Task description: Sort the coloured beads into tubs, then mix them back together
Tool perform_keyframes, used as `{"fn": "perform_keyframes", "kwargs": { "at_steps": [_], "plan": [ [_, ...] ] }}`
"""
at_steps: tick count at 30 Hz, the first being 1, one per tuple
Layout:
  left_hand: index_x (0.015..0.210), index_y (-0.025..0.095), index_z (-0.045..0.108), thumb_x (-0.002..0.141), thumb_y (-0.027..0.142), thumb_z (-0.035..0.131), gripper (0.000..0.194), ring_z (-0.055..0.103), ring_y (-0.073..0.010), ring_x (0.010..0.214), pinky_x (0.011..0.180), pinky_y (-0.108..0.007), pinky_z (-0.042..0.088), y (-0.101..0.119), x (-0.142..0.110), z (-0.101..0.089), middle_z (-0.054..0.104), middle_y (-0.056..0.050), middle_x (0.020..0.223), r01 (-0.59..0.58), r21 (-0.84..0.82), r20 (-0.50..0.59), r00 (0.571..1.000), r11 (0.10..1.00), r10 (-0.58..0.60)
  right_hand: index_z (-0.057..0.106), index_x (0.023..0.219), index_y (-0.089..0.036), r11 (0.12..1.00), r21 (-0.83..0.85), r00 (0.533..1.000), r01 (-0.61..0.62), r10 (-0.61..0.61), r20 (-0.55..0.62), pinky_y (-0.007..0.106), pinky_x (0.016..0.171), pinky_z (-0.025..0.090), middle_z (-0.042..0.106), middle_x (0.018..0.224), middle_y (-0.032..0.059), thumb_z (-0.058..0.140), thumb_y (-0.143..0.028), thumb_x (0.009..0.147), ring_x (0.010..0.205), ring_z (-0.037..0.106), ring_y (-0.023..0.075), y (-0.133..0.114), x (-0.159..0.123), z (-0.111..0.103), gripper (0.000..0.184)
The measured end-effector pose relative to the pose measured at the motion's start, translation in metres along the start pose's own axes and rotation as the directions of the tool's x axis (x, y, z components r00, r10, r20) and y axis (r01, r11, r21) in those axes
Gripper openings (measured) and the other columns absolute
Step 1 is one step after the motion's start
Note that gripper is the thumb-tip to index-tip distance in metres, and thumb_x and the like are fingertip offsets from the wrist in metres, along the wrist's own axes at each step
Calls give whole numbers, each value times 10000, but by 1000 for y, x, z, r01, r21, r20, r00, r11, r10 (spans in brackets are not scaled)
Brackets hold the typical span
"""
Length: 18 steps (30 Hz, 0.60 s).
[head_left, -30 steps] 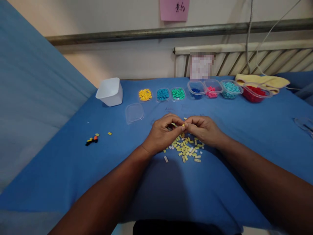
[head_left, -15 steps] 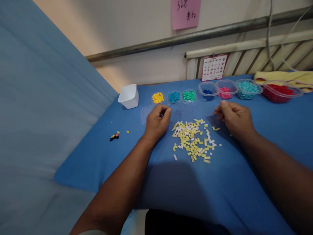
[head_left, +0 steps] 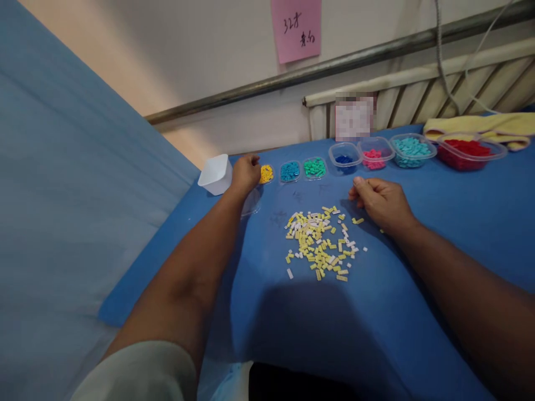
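Yellow bricks [head_left: 266,174] in tub [head_left: 273,176], by my left hand [head_left: 246,174] | pale bricks [head_left: 320,259] on worktop [head_left: 261,264], near my right hand [head_left: 387,205] | both curled, can't tell if gripping | probably light, stiff, easily dropped; pinch opposite sides

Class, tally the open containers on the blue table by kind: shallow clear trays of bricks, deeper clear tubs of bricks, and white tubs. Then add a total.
Shallow clear trays: 3
Deeper clear tubs: 4
White tub: 1
Total: 8
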<state>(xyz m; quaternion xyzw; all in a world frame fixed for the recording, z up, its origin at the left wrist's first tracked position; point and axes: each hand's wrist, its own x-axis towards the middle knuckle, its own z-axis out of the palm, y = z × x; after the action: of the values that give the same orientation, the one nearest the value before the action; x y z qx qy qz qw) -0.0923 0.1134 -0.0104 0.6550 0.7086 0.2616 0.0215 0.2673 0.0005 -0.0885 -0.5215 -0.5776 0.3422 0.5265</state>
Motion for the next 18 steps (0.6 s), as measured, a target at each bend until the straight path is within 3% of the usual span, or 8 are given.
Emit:
{"fn": "perform_keyframes", "kwargs": {
  "at_steps": [3,6,9,12,15,18],
  "plan": [
    [1293,64,793,966,107,563,402,740,-283,1224,1125,-404,528,0,-12,-8,807,-199,1331,-28,-53,-90,996,998,23,803,783,-231,996,78,1000,-30,30,1,353,603,490,767,740,70,714,-774,978,616,626,197,-1,1,2,584],
    [1281,80,792,995,181,590,365,760,-267,1169,1085,-394,561,3,-44,-12,819,-179,1300,-83,-175,-105,992,981,65,773,796,-238,963,241,992,-123,119,31,336,574,487,792,811,89,729,-856,920,621,629,187,-10,-2,9,631],
    [1257,138,795,1047,294,583,337,773,-254,1132,1052,-394,590,13,-89,-16,836,-130,1234,-180,-330,-21,983,927,184,730,823,-251,879,410,967,-245,194,163,336,570,506,785,832,101,667,-941,892,626,633,189,-27,-8,17,697],
    [1248,196,809,1087,387,563,350,771,-266,1186,1098,-431,586,21,-133,-26,834,-108,1270,-277,-370,137,928,887,347,694,822,-266,821,491,946,-290,170,274,362,609,549,777,835,110,533,-1005,898,665,663,216,-40,-10,16,760],
    [1241,216,819,1078,395,587,335,784,-277,1145,1068,-459,607,18,-160,-38,834,-116,1258,-349,-339,208,878,874,431,670,814,-275,828,505,964,-245,149,222,370,616,551,774,835,111,444,-1030,903,694,681,233,-38,-3,6,793],
    [1144,247,847,1009,321,647,252,796,-283,1054,1010,-466,624,11,-168,-41,845,-111,1171,-400,-269,230,857,876,462,661,808,-274,825,510,969,-245,227,98,349,566,517,749,785,102,458,-1037,887,634,638,215,-25,5,-2,793]
  ]
}}
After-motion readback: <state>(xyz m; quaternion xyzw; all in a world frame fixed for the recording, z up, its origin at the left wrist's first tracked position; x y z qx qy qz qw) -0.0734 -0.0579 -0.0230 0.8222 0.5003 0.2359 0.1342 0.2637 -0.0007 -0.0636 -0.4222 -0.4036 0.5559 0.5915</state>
